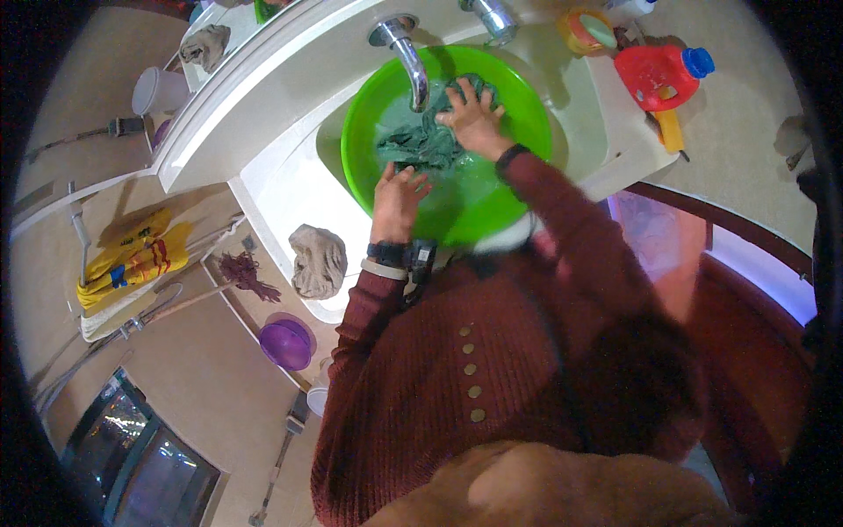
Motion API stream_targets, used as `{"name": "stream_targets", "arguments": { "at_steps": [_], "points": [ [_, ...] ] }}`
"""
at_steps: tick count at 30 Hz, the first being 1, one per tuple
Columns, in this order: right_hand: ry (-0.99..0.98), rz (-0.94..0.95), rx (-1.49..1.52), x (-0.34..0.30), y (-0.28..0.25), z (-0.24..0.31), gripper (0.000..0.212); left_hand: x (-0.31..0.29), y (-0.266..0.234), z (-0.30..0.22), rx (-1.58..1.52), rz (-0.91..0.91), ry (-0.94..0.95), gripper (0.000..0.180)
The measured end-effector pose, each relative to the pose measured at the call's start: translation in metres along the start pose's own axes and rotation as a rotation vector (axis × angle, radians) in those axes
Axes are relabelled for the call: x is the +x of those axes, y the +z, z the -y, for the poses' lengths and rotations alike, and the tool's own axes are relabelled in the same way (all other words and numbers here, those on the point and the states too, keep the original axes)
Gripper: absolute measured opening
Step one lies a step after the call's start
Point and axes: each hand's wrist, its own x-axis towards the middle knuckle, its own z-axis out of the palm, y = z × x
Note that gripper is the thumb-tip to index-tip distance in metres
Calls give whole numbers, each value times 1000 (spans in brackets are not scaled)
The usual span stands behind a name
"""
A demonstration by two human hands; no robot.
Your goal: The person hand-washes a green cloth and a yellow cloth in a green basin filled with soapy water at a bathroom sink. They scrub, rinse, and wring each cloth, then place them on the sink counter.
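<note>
A dark green wet cloth (408,145) lies bunched in cloudy water inside a bright green basin (358,176). My right hand (474,121) rests on the cloth's far right part, its fingers spread over the folds. At the basin's near left side, my left hand (399,198) has its fingers apart and slightly bent, with the tips by the cloth's lower edge. I see no cloth gripped in it. Above the basin hangs the spout of a chrome tap (413,75).
The basin sits in a white sink (580,132). A beige cloth (318,262) lies on the left drainboard. To the right stand a red bottle with a blue cap (659,79), a yellow-handled brush or tool (669,132) and a soap dish (588,33). A purple bowl (285,342) sits lower left.
</note>
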Motion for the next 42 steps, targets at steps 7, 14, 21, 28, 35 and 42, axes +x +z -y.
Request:
{"name": "stream_targets", "arguments": {
  "at_steps": [7, 14, 21, 28, 35, 42],
  "points": [
    [-400, 337, -296, -14, 32, 21, 78, 19, -39, 2, 112, 136, -120, 72],
    [-148, 334, 638, -6, 27, 26, 40, 17, -28, 5, 138, 3, -179, 62],
    [-516, 432, 1177, -72, -34, 46, 20, 4, -17, -5, 236, 127, 159, 27],
    [-391, -73, 612, -29, -8, 40, 17, -3, 29, -3, 56, 115, 117, 24],
    [-194, 62, 41, 10, 19, -17, 54, -12, 0, -20, 99, 70, 96, 76],
    [-418, 331, -133, 4, 35, 8, 65, 14, -36, 1, 43, 54, -67, 99]
  ]
}}
